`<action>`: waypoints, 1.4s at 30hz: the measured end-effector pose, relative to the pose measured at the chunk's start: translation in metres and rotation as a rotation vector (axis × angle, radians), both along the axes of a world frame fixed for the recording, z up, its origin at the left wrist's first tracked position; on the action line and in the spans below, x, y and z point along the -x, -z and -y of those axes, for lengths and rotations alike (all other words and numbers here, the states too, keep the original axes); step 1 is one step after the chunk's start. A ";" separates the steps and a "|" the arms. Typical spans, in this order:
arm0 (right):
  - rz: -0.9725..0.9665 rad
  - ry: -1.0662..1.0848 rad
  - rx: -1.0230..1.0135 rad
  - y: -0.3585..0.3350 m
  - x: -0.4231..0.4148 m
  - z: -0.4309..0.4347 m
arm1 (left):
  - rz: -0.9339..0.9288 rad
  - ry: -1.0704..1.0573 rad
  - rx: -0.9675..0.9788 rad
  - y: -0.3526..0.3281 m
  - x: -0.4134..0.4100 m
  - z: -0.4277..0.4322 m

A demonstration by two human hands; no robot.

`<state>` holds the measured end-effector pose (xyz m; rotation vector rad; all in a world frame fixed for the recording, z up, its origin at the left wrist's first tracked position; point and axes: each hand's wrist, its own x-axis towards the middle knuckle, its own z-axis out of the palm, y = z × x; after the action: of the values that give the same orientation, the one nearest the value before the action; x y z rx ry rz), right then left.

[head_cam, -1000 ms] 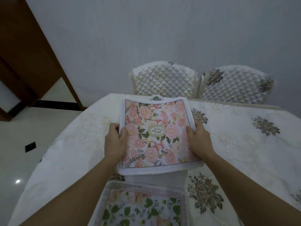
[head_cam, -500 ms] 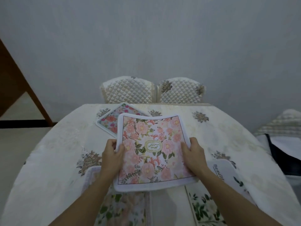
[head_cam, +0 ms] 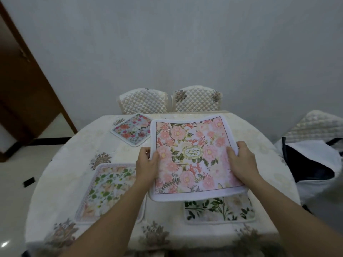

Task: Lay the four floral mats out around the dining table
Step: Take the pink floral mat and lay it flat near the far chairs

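Observation:
I hold a pink rose mat (head_cam: 193, 156) with a white border above the middle of the table. My left hand (head_cam: 146, 166) grips its left edge and my right hand (head_cam: 241, 162) grips its right edge. A mat with green leaves and a pink border (head_cam: 107, 190) lies flat at the near left. Another mat with dark green leaves (head_cam: 220, 208) lies at the near right, partly hidden under the held mat. A multicoloured floral mat (head_cam: 131, 131) lies at the far left of the table.
The round table carries a cream embroidered tablecloth (head_cam: 263, 138). Two quilted chairs (head_cam: 170, 100) stand at the far side against the wall. A third chair (head_cam: 315, 125) with a dark and white bag (head_cam: 308, 160) is on the right. A brown door (head_cam: 24, 86) is at left.
The view has pulled back and more of the table shows. The pink mat has shifted to the right in my hands, away from the far left mat, and now hangs over the near right mat.

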<state>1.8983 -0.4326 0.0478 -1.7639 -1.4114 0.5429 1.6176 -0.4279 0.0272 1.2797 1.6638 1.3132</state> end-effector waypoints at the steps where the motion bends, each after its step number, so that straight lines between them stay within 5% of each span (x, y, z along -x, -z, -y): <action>1: -0.004 -0.007 -0.004 -0.002 -0.011 0.008 | -0.004 -0.007 -0.004 -0.001 -0.011 0.009; 19: -0.067 -0.026 0.063 0.005 -0.092 0.008 | -0.036 -0.056 0.012 -0.012 -0.097 0.027; 42: -0.087 0.024 0.135 0.135 -0.125 -0.272 | -0.103 0.001 0.125 0.110 -0.130 -0.269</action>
<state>2.0234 -0.1603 -0.0872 -1.8380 -1.3180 0.7084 1.7477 -0.1592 -0.0832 1.2921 1.7866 1.1405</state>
